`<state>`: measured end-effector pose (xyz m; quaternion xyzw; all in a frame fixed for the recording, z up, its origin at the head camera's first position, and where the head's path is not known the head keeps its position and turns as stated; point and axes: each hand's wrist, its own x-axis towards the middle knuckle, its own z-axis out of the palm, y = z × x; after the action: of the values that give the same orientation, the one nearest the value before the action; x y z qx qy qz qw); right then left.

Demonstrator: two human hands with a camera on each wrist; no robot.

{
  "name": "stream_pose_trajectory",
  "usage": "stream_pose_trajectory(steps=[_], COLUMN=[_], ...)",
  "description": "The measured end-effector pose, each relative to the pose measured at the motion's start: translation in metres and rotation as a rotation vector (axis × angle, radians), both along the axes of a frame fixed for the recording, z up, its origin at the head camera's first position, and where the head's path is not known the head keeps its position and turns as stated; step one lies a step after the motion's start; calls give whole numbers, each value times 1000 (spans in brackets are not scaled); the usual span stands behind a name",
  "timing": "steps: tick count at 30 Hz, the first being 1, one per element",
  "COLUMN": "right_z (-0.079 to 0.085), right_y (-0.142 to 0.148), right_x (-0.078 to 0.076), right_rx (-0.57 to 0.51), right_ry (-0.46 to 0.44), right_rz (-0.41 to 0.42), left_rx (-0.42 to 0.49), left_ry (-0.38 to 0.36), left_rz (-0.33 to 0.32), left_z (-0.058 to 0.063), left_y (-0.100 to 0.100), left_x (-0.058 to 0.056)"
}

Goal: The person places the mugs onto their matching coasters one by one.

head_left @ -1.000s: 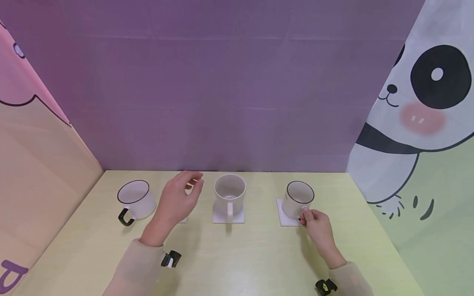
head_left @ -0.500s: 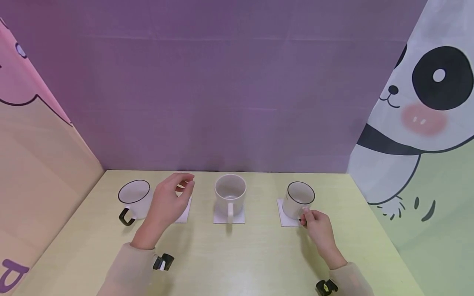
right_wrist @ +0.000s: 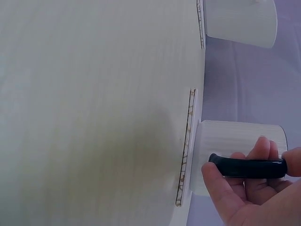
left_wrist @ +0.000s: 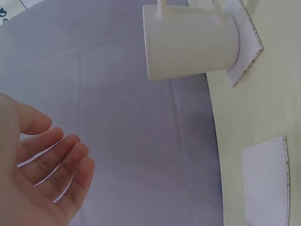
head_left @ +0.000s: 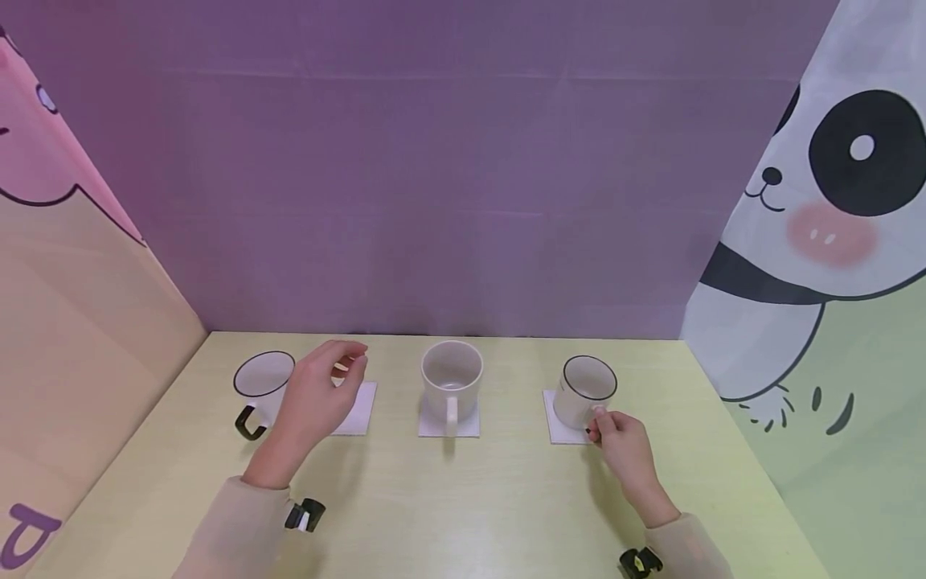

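Note:
My right hand (head_left: 625,450) grips the black handle (right_wrist: 249,168) of a white mug (head_left: 582,398) with a dark rim. That mug stands upright on a white square coaster (head_left: 559,429) at the right. My left hand (head_left: 314,402) is raised over the table with fingers loosely bent and nothing in them. It hovers between a wider white mug (head_left: 264,378), dark-rimmed and black-handled, and a bare coaster (head_left: 358,412), partly covering both in the head view. The wider mug stands directly on the table.
A plain white mug (head_left: 452,374) sits on the middle coaster (head_left: 471,428), its handle facing me. Behind the pale table (head_left: 448,515) rises a purple cloth backdrop (head_left: 434,201). A panda-printed panel (head_left: 803,346) flanks the right side, and a pink and beige one (head_left: 94,322) the left.
My left hand has moved leftward, away from the middle mug, uncovering more of the bare coaster and covering more of the wider mug. The right hand keeps its grip on the handle.

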<state>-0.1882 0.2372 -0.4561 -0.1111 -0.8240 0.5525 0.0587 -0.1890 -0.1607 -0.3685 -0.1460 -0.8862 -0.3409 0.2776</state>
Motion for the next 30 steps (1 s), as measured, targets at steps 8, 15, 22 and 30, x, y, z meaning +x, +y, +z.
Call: stream_pose_trajectory(steps=[8,15,22,30], right_z=[0,-1,-1,-3], right_y=[0,1,1,1], right_x=[0,0,1,1], right_rx=[-4,1,0,8], right_ry=[1,8,8,16], right_rz=[-1,4,0,6], left_rx=[-18,-55,-61,-68], left_ry=[-29,-14,-29,-21], left_rz=[31,42,66,106], left_z=[-7,-12,-16,-19], left_y=[-13,-23,-33,-45], left_x=[2,5,8,13])
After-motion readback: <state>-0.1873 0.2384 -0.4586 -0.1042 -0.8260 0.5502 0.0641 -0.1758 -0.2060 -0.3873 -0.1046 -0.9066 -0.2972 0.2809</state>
